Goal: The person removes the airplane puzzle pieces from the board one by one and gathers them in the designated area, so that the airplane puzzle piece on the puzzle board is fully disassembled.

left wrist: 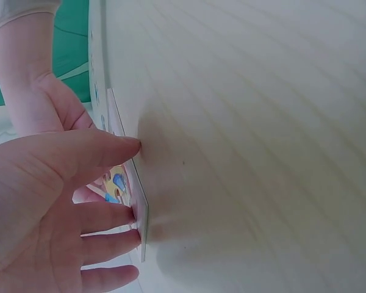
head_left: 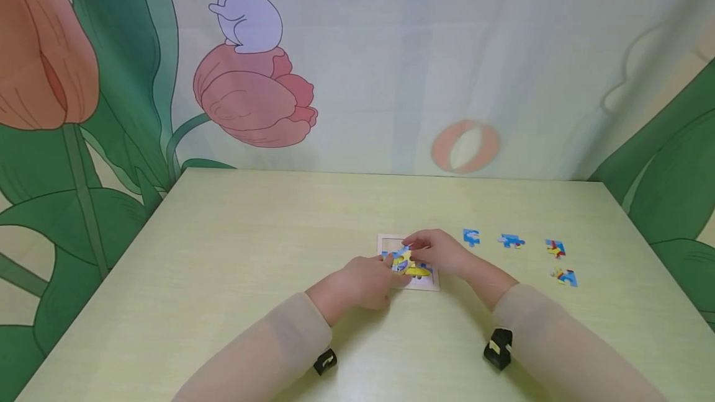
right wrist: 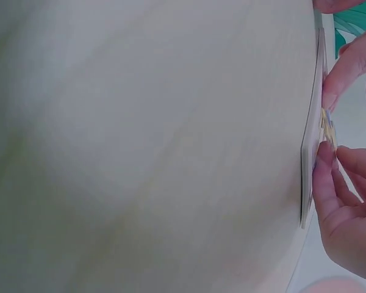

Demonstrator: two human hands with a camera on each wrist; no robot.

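Observation:
A small square puzzle board (head_left: pixel 426 287) with a pale rim lies on the table, holding part of a blue-and-yellow picture. My left hand (head_left: pixel 371 282) touches its near left side; in the left wrist view, the thumb and several straight fingers rest along the board's edge. From the far right, my right hand (head_left: pixel 442 252) reaches over the board. It pinches a yellow-and-blue puzzle piece (right wrist: pixel 329 129) between thumb and fingers, tilted just above the board in the right wrist view. Fingers partly hide the piece and the picture beneath it.
To the right of the board lie loose puzzle pieces: a blue one (head_left: pixel 472 237), another blue one (head_left: pixel 511 241), a red-and-blue one (head_left: pixel 555 248) and a yellow-and-blue one (head_left: pixel 566 276). A printed curtain (head_left: pixel 357 79) hangs behind the table's (head_left: pixel 251 222) far edge.

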